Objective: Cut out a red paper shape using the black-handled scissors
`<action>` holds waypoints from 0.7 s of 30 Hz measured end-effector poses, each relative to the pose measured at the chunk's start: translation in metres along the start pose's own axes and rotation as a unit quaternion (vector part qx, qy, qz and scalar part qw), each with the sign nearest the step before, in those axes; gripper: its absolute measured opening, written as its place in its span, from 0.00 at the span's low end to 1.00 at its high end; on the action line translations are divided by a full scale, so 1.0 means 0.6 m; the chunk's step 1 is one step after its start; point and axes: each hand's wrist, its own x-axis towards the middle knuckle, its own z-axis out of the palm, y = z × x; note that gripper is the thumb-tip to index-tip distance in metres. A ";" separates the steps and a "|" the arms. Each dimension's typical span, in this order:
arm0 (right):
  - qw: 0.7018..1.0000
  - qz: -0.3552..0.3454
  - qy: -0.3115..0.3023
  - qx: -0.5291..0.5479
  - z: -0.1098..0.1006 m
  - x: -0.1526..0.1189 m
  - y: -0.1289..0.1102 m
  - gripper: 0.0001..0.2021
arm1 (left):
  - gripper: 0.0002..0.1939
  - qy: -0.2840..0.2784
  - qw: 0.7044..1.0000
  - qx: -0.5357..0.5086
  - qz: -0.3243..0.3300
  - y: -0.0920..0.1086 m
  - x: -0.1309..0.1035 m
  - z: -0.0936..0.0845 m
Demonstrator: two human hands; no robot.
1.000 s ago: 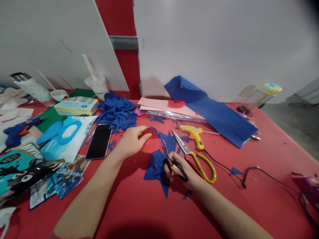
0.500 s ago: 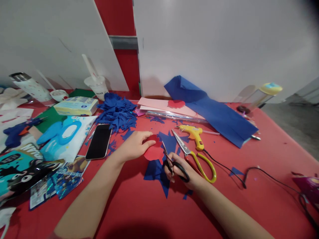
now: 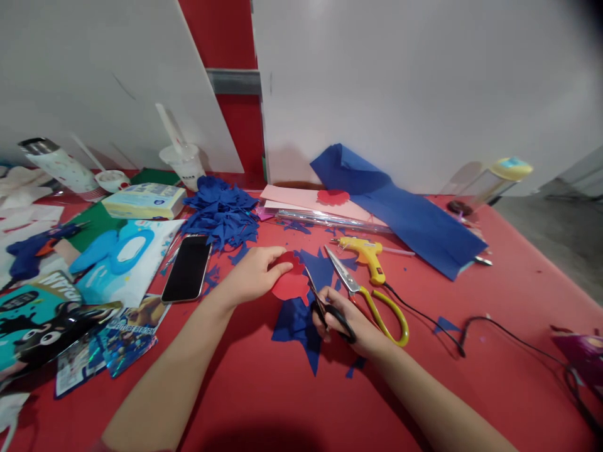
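Between the thumb and fingers of my left hand [image 3: 257,274] is a red paper piece [image 3: 291,285] with a scalloped edge. My right hand [image 3: 343,317] grips black-handled scissors [image 3: 340,321], whose blades lie along the paper's right edge. Whether they touch the paper I cannot tell. Blue paper scraps [image 3: 298,333] lie under and around both hands. Just right of my right hand rest larger shears [image 3: 346,273] with yellow handles and a yellow glue gun [image 3: 365,251].
A heap of blue cut paper [image 3: 221,210] and a black phone [image 3: 187,268] lie left of my hands. Folded blue paper [image 3: 409,216] spreads across the back right beside pink sheets [image 3: 301,197]. The glue gun's cord [image 3: 424,320] crosses the right side. A plastic cup [image 3: 183,164] stands behind.
The scissors in my right hand have shifted slightly, and their handles sit closer together. The red paper has turned a little in my left hand.
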 end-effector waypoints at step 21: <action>0.998 0.044 -0.031 0.040 0.000 -0.002 -0.006 0.23 | 0.12 0.026 0.998 0.061 0.011 -0.004 -0.003 -0.006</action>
